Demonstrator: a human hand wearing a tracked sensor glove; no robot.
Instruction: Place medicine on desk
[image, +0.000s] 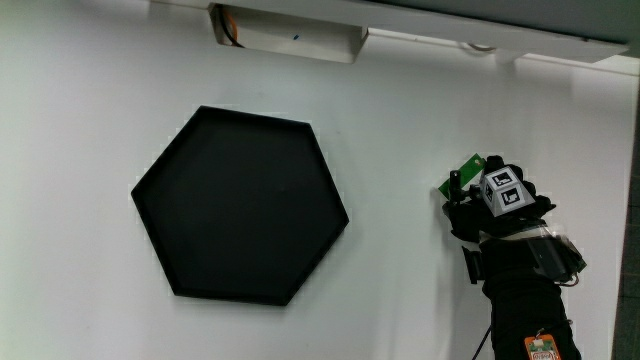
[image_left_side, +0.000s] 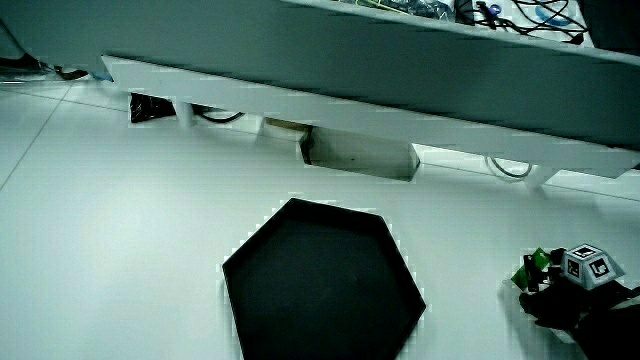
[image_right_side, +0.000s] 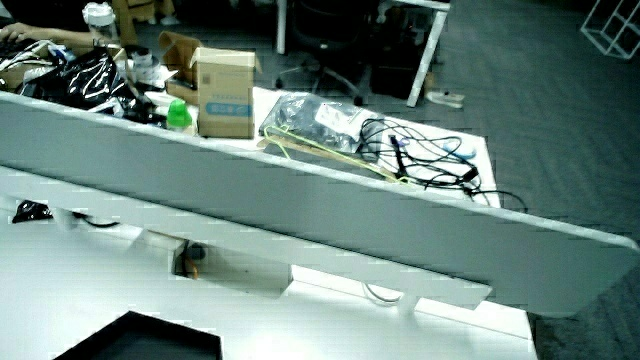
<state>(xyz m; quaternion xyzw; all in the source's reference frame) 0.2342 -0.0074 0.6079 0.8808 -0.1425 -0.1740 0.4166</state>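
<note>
A green medicine pack (image: 467, 170) shows at the fingertips of the gloved hand (image: 487, 208), which rests low on the white table, apart from the black hexagonal tray (image: 240, 205). The fingers are curled around the pack, and most of it is hidden under the glove. The patterned cube (image: 503, 192) sits on the hand's back. In a side view the hand (image_left_side: 575, 300) holds the green pack (image_left_side: 533, 268) at the table surface, beside the tray (image_left_side: 322, 285). The hand is out of sight in the side view that shows only a corner of the tray (image_right_side: 140, 338).
A low white partition (image_left_side: 380, 110) runs along the table's edge farthest from the person, with a small box-shaped opening (image_left_side: 355, 155) in its base. The tray holds nothing. Boxes and cables (image_right_side: 330, 125) lie on the neighbouring desk.
</note>
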